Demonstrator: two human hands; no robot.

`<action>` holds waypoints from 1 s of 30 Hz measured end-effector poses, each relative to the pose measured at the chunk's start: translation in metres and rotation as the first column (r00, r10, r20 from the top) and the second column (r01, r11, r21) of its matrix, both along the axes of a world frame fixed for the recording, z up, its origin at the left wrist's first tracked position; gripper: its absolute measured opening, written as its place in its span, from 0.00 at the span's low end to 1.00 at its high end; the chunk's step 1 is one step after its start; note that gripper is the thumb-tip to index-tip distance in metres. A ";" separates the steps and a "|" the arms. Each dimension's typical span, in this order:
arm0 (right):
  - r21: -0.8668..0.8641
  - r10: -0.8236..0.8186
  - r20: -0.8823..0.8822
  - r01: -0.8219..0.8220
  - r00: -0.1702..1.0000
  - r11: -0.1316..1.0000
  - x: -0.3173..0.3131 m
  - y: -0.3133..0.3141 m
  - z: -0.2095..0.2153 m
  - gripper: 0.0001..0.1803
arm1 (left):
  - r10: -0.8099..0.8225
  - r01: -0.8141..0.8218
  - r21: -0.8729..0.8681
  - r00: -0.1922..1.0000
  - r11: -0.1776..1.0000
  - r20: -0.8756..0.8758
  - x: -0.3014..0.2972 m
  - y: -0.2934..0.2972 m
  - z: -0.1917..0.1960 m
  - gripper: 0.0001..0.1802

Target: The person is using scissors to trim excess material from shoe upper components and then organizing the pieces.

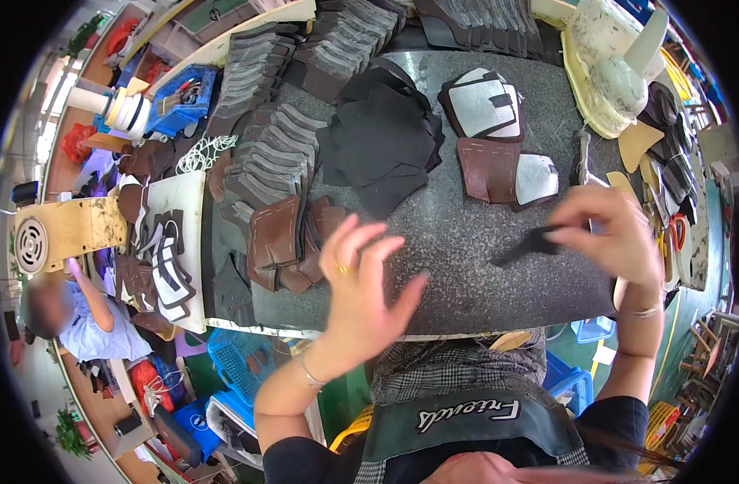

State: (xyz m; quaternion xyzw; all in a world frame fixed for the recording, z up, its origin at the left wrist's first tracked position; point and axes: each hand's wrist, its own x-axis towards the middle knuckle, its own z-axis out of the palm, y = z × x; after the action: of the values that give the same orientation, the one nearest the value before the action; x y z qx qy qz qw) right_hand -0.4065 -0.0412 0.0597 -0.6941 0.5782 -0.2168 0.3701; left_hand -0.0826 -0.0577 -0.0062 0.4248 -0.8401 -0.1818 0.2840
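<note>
Over the dark worktable (498, 302), my right hand (615, 230) pinches a small black fabric piece (524, 247) between thumb and fingers. My left hand (365, 286) hovers with its fingers apart and nothing in them, beside a pile of brown leather pieces (276, 234). Beyond it lies a heap of thin black cut pieces (377, 133). A brown leather piece (490, 169) with a white-backed part (537, 179) lies past my right hand, and behind that are stacked white-backed pieces (478, 105) with dark edges.
Rows of overlapping dark cut pieces (276, 149) line the far and left sides. A soiled cream-coloured stand with a horn-shaped top (619, 64) is at the far right, near orange-handled scissors (677, 230). A blue basket (184, 101) stands far left. Another person (103, 319) works at the left.
</note>
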 end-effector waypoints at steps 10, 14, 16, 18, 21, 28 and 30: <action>-0.647 0.135 -0.311 -0.313 0.941 0.696 0.076 -0.062 -0.030 0.28 | 0.092 0.034 -0.296 0.913 0.955 0.399 -0.024 -0.063 0.000 0.18; -0.656 0.004 -0.618 -0.518 0.786 0.549 0.097 -0.116 -0.075 0.25 | 0.115 0.059 -0.323 0.862 0.945 0.493 -0.028 -0.060 -0.007 0.21; -0.615 0.093 -0.561 -0.489 0.823 0.619 0.085 -0.116 -0.070 0.23 | 0.113 0.061 -0.328 0.867 0.943 0.485 -0.029 -0.059 -0.011 0.21; -0.561 0.181 -0.488 -0.466 0.854 0.684 0.077 -0.115 -0.061 0.21 | 0.122 0.050 -0.326 0.866 0.944 0.485 -0.026 -0.058 -0.012 0.21; -0.176 0.262 -0.144 -0.285 0.954 0.942 0.076 -0.111 -0.017 0.12 | 0.128 0.051 -0.327 0.855 0.944 0.503 -0.024 -0.059 -0.010 0.22; -0.881 -0.308 -0.170 -0.004 0.936 0.473 0.077 -0.172 -0.051 0.12 | 0.113 0.077 -0.348 0.862 0.934 0.494 -0.034 -0.066 -0.001 0.19; -0.824 -0.334 0.123 0.284 0.935 0.490 0.049 -0.180 -0.049 0.12 | 0.118 0.074 -0.360 0.868 0.930 0.483 -0.034 -0.069 0.003 0.18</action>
State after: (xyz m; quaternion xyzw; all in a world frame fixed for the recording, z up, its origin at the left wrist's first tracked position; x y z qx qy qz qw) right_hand -0.3580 -0.2213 0.0108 -0.6759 0.5304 -0.5079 -0.0626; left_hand -0.1166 -0.1263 -0.0037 0.4064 -0.8985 0.0968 0.1347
